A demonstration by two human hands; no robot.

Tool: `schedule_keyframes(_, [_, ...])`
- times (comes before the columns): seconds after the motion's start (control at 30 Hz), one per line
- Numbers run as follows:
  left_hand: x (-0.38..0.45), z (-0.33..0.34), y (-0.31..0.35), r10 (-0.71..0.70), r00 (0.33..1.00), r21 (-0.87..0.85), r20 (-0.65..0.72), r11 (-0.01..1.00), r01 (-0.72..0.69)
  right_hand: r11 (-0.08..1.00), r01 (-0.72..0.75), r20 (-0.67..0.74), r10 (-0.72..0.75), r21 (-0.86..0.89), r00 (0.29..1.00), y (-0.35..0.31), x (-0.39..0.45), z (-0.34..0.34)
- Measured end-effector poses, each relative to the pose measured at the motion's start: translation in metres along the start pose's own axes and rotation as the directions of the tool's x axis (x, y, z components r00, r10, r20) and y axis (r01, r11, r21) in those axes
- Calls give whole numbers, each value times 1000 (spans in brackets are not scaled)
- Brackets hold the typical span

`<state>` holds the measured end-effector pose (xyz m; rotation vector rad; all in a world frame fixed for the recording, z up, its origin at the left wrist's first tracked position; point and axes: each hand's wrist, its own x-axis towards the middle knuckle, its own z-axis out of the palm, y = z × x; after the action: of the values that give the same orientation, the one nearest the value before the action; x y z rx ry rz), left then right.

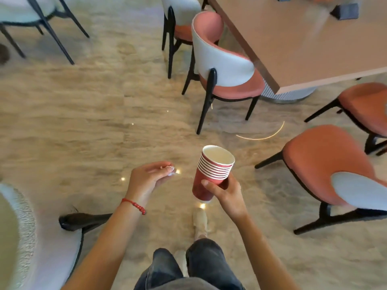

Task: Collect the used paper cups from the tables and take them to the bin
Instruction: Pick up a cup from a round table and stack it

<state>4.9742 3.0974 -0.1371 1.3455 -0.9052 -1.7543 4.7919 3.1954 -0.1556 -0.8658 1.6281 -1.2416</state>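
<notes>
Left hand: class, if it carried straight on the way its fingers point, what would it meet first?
Probably the stack of red paper cups that the right hand grips; the left hand points right towards it, though depth is unclear.

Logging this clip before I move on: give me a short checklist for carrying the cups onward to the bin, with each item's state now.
1. Cup stack held: ok, right hand grips it near the bottom.
2. Stack nested: ok, rims sit close together.
3. Stack upright: not ok, it tilts.
4. Left hand free: cannot tell, something small and white shows at its fingertips.
5. Floor ahead passable: ok, chairs stand off to the sides.
6. Bin in sight: not ok, none in view.
</notes>
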Motion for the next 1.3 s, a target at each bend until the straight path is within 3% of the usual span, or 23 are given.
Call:
schedule_keyframes(0.5, [183,52,97,45,962,-89,-268,993,-72,999,5,321,6,-33,947,-71,269,5])
schedule_keyframes(1.0, [424,-17,248,65,936,-146,-346,982,-122,996,59,447,-24,-65,894,-155,529,166])
schedule_keyframes(1.3, [543,-54,332,85,919,-160,-385,974,-157,998,64,443,-50,-17,895,-210,662,235])
